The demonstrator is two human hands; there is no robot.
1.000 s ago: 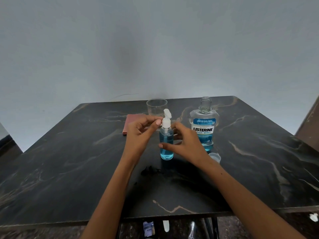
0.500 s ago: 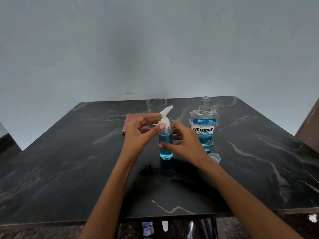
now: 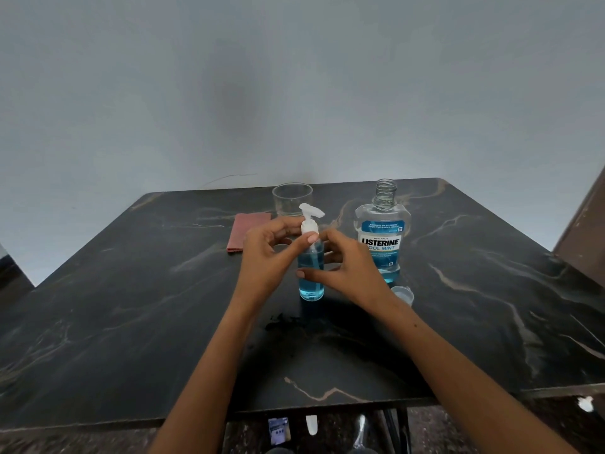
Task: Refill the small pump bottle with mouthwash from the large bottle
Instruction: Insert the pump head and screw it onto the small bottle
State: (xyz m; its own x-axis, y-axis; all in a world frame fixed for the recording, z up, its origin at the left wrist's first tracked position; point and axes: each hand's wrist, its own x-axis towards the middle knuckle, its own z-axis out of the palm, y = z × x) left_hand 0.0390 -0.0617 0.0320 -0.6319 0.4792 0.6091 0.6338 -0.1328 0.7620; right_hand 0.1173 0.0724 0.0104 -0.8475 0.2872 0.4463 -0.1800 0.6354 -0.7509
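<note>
The small clear pump bottle (image 3: 311,279) stands upright mid-table, holding blue mouthwash. Its white pump head (image 3: 310,217) sits on the neck, with the spout pointing right. My left hand (image 3: 268,257) pinches the pump collar between thumb and fingers. My right hand (image 3: 343,267) wraps the bottle body from the right, with the thumb across its front. The large Listerine bottle (image 3: 382,237) stands uncapped just to the right, with only a low level of blue liquid at its bottom. Its clear cap (image 3: 402,293) lies on the table beside my right wrist.
An empty clear glass (image 3: 292,198) stands behind the pump bottle. A folded red cloth (image 3: 244,231) lies to its left. The dark marble table (image 3: 131,306) ends at a front edge near me; a brown panel (image 3: 586,231) rises at the far right.
My left hand has turned the pump head: the spout swung from pointing away, through up-right, to pointing right. The right hand stays around the bottle body.
</note>
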